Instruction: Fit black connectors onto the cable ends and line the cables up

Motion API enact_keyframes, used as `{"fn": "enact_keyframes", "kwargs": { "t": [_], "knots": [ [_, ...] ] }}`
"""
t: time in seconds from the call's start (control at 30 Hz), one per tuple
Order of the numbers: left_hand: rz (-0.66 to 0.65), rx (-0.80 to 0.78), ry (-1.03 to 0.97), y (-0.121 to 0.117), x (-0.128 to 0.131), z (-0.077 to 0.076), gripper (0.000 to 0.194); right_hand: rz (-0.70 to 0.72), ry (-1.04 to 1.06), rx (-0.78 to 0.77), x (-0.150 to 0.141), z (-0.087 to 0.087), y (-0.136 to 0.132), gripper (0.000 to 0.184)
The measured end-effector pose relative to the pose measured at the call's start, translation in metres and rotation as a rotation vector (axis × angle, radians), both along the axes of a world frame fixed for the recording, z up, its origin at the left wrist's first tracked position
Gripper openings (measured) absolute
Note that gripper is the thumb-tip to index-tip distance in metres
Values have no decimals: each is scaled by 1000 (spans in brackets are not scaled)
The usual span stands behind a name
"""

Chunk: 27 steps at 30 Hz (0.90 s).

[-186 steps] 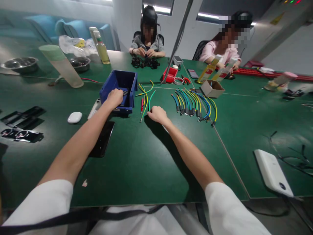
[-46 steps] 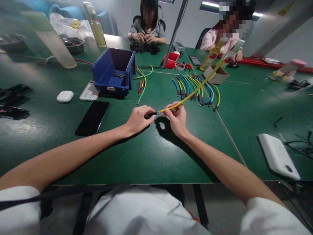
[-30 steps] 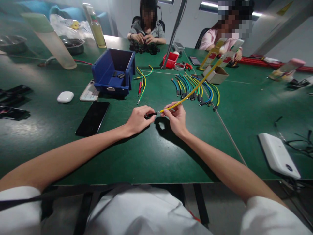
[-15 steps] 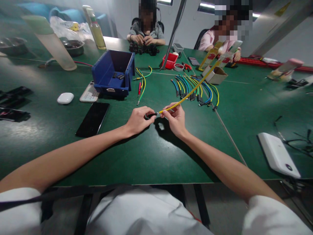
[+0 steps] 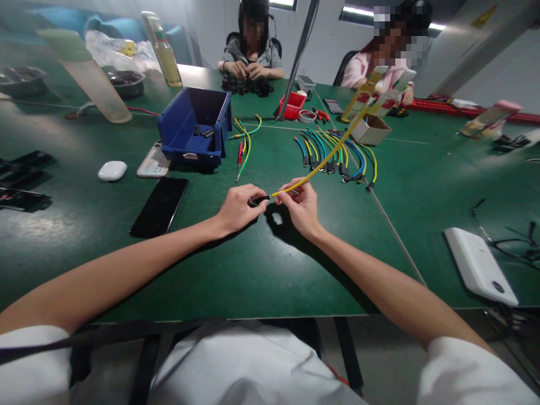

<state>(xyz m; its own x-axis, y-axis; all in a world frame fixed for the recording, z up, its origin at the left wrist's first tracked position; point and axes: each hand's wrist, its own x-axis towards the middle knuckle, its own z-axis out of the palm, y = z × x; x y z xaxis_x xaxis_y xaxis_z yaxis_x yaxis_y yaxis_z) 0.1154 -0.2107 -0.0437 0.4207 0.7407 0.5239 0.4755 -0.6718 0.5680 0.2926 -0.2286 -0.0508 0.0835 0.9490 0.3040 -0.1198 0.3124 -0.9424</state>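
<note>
My left hand (image 5: 237, 207) pinches a small black piece (image 5: 260, 199) right at the near tip of the yellow wire (image 5: 320, 165), which my right hand (image 5: 300, 207) holds pointing up and away.

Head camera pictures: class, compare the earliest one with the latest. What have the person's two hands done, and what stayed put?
The left hand left the blue bin and came back toward the body; it now pinches a small black piece. The right hand lifted off the table and took hold of a yellow wire, whose near end meets that piece. The bin, the black phone and the row of wires stayed put.
</note>
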Motion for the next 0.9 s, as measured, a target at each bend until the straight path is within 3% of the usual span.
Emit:
{"fn": "enact_keyframes", "kwargs": {
  "t": [0.9],
  "knots": [
    [-17,-15,-11,0,0,0,8,9,-23,-10,-1,0,-1,32]
  ]
}}
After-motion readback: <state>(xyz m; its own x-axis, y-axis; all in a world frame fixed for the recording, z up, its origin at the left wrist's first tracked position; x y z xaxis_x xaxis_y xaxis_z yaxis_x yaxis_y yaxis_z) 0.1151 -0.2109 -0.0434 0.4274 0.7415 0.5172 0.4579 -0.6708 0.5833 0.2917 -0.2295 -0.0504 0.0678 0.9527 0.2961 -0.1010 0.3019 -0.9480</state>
